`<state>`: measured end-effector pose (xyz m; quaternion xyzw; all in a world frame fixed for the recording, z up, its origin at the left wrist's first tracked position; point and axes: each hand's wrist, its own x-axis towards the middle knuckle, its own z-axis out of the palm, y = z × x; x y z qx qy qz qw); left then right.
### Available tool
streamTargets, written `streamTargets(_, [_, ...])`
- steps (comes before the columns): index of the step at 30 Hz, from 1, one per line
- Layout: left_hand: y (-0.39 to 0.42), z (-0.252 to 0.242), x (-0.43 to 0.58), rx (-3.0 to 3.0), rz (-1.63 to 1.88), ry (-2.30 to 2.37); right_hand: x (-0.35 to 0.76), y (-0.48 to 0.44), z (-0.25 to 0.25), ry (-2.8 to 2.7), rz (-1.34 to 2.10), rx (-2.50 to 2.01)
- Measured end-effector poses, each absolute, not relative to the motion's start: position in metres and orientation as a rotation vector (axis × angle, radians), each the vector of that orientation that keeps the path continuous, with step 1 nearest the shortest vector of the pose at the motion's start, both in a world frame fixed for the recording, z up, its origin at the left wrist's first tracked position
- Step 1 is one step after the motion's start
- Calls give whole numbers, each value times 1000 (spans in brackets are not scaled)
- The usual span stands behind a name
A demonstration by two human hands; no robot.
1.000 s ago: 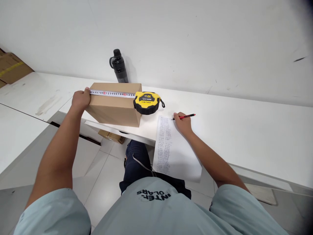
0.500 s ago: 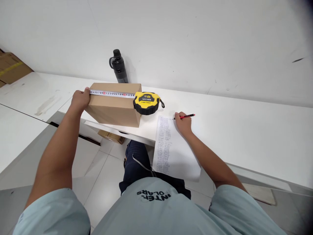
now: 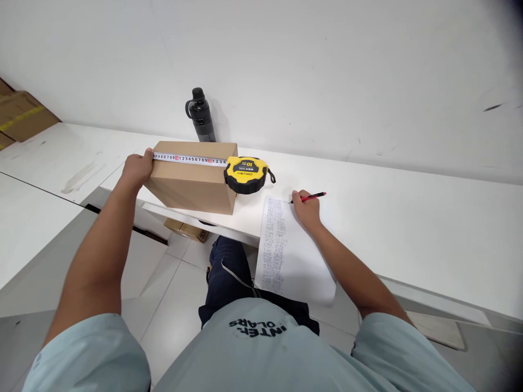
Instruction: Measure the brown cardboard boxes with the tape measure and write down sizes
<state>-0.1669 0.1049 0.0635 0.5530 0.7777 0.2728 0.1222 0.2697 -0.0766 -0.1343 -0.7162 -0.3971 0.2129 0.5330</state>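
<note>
A brown cardboard box [image 3: 188,191] stands on the white table, with a yellow and black tape measure [image 3: 245,175] at its right end. The white blade of the tape runs across the top of the box to the left edge. There my left hand [image 3: 138,167] pinches the blade's end against the box corner; the fingers behind are hidden. My right hand [image 3: 307,209] is closed around a red and black pen [image 3: 314,196], resting on a sheet of paper [image 3: 302,267]. Handwritten columns fill the paper's left side, and its lower part hangs over the table edge.
A black water bottle [image 3: 201,117] stands behind the box, close to the wall. Taped cardboard boxes [image 3: 26,114] are at the far left. Under the table [image 3: 408,223] another carton [image 3: 186,229] lies on the tiled floor.
The whole view has shifted slightly, so things sit a little lower in the picture. Both hands keep their holds; the box, tape measure and paper look unmoved.
</note>
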Motion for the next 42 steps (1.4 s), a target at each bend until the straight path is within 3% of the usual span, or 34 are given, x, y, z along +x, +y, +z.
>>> streamTargets(9, [104, 65, -166, 1606, 776, 2290, 276, -69, -139, -958, 514, -1730])
streamTargets(15, [96, 67, -158, 1642, 739, 2356, 313, -53, -134, -1237, 248, -1854])
streamTargets(27, [90, 61, -159, 1652, 705, 2303, 299, -21, -113, -1327, 109, -2115])
streamTargets(35, [90, 57, -159, 1581, 700, 2286, 253, -21, -59, -1972, -164, -1224])
streamTargets(39, [87, 60, -159, 1560, 575, 2287, 233, -17, -61, -2159, -403, -791])
streamTargets(42, [82, 75, -155, 1583, 569, 2305, 195, -33, -80, -2103, -302, -583])
